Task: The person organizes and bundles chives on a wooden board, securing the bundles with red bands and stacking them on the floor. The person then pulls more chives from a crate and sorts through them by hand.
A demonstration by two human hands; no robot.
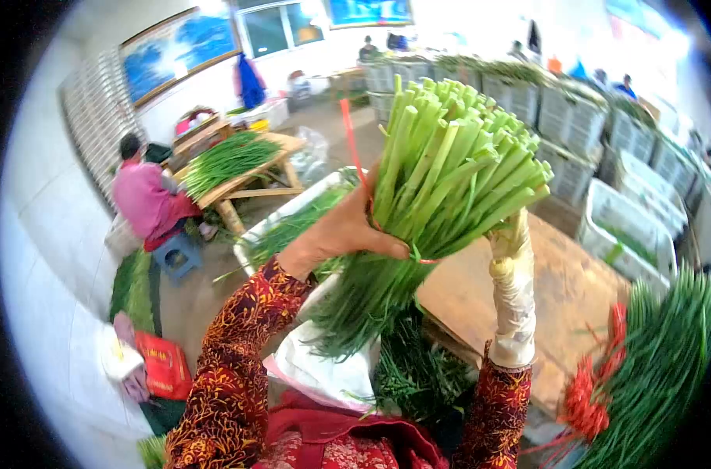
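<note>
A thick bundle of long green stalks (pixel 449 172) is held up in front of me, pale cut ends at the top and thin dark green tips hanging down. My left hand (pixel 355 223) is bare and wraps round it from the left, thumb across the front. A red tie (pixel 350 137) sticks up beside this hand and a thin red band crosses the bundle by the thumb. On the right side, my right hand (pixel 512 234), in a pale glove, grips the bundle, its fingers partly hidden behind the stalks. Below lies a white cloth (pixel 320 363) over my lap.
A wooden table (pixel 481 293) stands at right, with red ties (pixel 586 399) and more green stalks (pixel 668 367). A white crate (pixel 269 211) of greens is at left. A person (pixel 144 187) sits by a bench (pixel 281 148) farther left. Stacked crates (pixel 570 121) line the back.
</note>
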